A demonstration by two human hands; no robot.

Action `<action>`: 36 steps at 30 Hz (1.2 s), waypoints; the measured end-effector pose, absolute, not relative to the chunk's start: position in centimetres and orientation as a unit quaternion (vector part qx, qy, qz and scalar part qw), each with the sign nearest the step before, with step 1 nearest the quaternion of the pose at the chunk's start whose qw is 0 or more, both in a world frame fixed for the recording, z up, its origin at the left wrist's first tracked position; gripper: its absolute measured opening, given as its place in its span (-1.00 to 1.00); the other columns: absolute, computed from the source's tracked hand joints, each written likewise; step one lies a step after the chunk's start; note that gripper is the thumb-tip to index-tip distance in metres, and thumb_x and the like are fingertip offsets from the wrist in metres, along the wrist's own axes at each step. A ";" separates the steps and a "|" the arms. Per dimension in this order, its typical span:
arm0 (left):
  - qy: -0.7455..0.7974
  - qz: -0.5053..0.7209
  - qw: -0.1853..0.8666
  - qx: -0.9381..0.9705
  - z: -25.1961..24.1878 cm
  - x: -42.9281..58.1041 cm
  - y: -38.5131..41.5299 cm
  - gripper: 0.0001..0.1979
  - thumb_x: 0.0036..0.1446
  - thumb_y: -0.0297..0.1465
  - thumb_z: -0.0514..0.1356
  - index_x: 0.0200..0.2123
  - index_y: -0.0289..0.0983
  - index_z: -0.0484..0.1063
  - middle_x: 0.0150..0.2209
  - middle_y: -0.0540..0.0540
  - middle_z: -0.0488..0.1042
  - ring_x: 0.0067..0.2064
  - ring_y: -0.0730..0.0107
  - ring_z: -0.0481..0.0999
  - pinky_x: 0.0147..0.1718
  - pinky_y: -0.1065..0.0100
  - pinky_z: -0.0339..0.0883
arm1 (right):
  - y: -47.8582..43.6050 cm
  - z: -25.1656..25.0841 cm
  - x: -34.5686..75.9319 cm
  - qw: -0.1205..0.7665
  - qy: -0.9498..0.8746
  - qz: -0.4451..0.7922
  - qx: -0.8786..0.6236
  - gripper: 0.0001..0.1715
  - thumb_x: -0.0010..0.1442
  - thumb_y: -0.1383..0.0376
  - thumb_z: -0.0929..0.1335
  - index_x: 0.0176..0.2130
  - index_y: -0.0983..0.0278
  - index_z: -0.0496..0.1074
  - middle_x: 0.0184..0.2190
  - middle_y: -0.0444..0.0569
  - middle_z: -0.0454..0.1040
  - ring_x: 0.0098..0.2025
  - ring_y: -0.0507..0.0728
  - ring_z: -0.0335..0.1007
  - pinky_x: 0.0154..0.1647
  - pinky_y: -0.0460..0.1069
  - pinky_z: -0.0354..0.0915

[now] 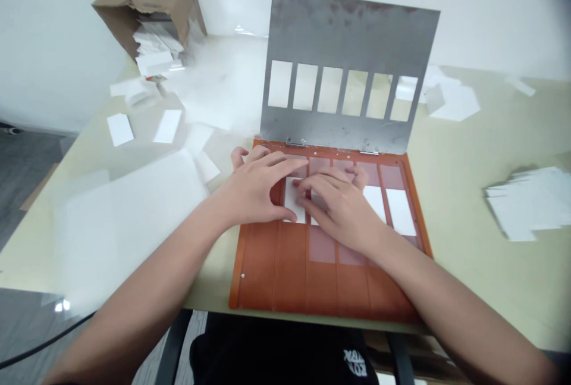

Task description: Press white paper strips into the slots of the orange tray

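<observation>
While left hand and right hand lie open, the white card points lengthwise toward the steel plate.

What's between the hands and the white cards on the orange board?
Nothing visible. The left hand and right hand already touch the white cards on the orange board. The raised steel plate stands beyond the hands, not between them and the cards.
</observation>
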State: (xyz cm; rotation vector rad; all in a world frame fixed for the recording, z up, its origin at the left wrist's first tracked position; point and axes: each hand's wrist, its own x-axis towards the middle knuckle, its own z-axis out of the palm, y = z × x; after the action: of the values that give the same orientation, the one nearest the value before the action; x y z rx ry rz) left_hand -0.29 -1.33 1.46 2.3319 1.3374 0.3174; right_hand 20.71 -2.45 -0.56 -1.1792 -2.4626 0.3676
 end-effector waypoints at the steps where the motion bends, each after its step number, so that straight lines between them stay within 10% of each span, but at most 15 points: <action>1: 0.483 0.114 0.214 0.841 1.4 -0.3 -1.3 -0.16 -0.12 0.02 0.40 0.23 -0.11 0.32 0.06 -0.14 0.48 0.04 0.01 0.31 -0.05 0.11 -0.03 | -2.4 -0.6 20.8 0.192 -0.876 0.128 -0.423 -0.91 0.34 0.36 0.28 -0.15 0.18 0.33 -0.13 -0.11 0.62 0.01 0.19 0.45 0.12 0.21 -0.14; 21: 0.494 0.115 0.211 0.836 1.4 -0.4 -1.3 -0.28 -0.06 -0.11 0.41 0.19 -0.07 0.34 -0.08 -0.07 0.55 0.06 -0.05 0.33 -0.05 0.05 0.00 | -1.9 -0.4 20.9 0.175 -0.871 0.157 -0.431 -0.85 0.38 0.34 0.24 -0.10 0.14 0.36 -0.10 -0.14 0.62 0.04 0.18 0.41 0.14 0.23 -0.18; 29: 0.556 0.045 0.006 0.830 4.2 3.5 -8.6 -0.76 0.28 -0.46 0.05 -0.11 -0.30 0.51 -0.12 -0.24 0.55 -0.07 0.04 0.48 0.02 -0.02 0.21 | -1.9 -0.4 20.9 0.164 -0.875 0.141 -0.433 -0.80 0.37 0.36 0.22 -0.07 0.16 0.36 -0.13 -0.11 0.63 0.03 0.20 0.42 0.13 0.25 -0.15; 36: 0.558 0.062 -0.054 0.826 0.6 5.9 -13.7 -0.37 0.42 -0.13 -0.17 0.21 -0.50 0.37 0.22 -0.31 0.40 0.19 0.04 0.42 0.18 0.06 0.21 | -1.9 -0.3 20.8 0.166 -0.876 0.127 -0.435 -0.82 0.38 0.32 0.24 -0.08 0.14 0.39 -0.13 -0.13 0.64 0.10 0.22 0.37 0.17 0.30 -0.23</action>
State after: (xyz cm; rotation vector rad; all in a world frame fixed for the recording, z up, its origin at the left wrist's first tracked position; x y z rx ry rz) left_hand 5.90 -13.69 0.55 2.6883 1.8159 0.2023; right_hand 20.83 -1.87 -0.33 -1.2379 -2.4949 0.3617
